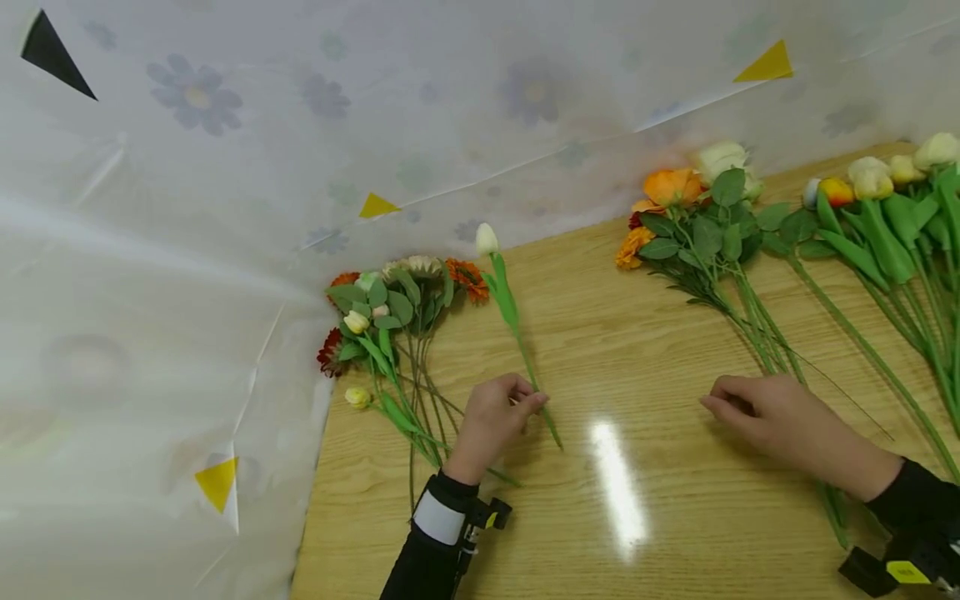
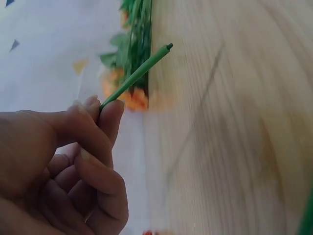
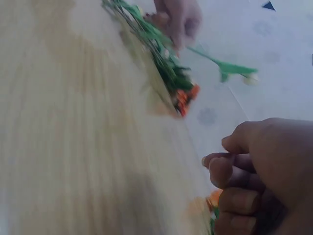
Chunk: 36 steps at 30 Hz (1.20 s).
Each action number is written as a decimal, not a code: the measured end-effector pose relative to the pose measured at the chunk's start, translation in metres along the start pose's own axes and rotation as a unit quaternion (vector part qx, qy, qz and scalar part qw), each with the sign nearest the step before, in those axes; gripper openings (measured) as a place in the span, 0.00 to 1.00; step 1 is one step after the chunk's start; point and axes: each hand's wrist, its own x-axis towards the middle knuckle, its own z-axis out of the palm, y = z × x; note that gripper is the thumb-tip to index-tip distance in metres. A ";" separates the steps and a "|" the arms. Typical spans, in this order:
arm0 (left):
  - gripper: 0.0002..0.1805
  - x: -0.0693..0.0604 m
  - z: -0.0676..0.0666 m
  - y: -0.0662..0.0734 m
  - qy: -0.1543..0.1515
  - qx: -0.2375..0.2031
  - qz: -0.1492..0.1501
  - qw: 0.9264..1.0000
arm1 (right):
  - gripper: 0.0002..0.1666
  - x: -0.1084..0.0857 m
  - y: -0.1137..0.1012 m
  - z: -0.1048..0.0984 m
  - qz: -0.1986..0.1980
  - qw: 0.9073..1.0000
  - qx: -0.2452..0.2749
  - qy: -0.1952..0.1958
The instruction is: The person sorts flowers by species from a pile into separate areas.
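A white tulip (image 1: 487, 240) with a green stem and leaves is in my left hand (image 1: 497, 421), pinched between thumb and fingers low on the stem. In the left wrist view the cut end of the green stem (image 2: 142, 71) sticks out past the fingertips. The tulip is raised above the table, bloom pointing away from me. My right hand (image 1: 787, 425) hovers over the table near the stems of the orange and white flowers. Its fingers are loosely curled, and nothing shows between thumb and forefinger in the right wrist view.
On the left lies a mixed bunch (image 1: 397, 304) with yellow tulips and rust-coloured flowers. Orange and white blooms (image 1: 675, 188) lie to the right, beside several pale tulips (image 1: 870, 177). Flower-patterned sheeting (image 1: 480, 108) borders the wooden table (image 1: 600, 333) at the back and left.
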 end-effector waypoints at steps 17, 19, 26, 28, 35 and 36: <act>0.07 0.013 0.055 0.064 -0.109 -0.108 0.083 0.985 | 0.09 0.005 -0.048 0.033 -0.056 0.962 0.238 -0.121; 0.07 0.013 0.056 0.063 -0.109 -0.108 0.082 0.985 | 0.09 0.005 -0.046 0.032 -0.055 0.964 0.234 -0.118; 0.11 0.012 0.047 0.046 -0.081 -0.109 0.072 0.988 | 0.11 0.002 -0.035 0.016 -0.026 0.981 0.175 -0.086; 0.11 0.011 0.037 0.035 -0.061 -0.111 0.062 0.990 | 0.13 0.000 -0.025 0.007 -0.014 0.987 0.146 -0.063; 0.11 0.012 -0.009 -0.011 0.029 -0.087 -0.004 0.996 | 0.16 -0.013 0.030 -0.034 0.085 0.996 -0.006 0.002; 0.11 0.012 -0.016 -0.017 0.045 -0.070 -0.011 0.996 | 0.18 -0.016 0.038 -0.040 0.096 0.995 -0.029 0.016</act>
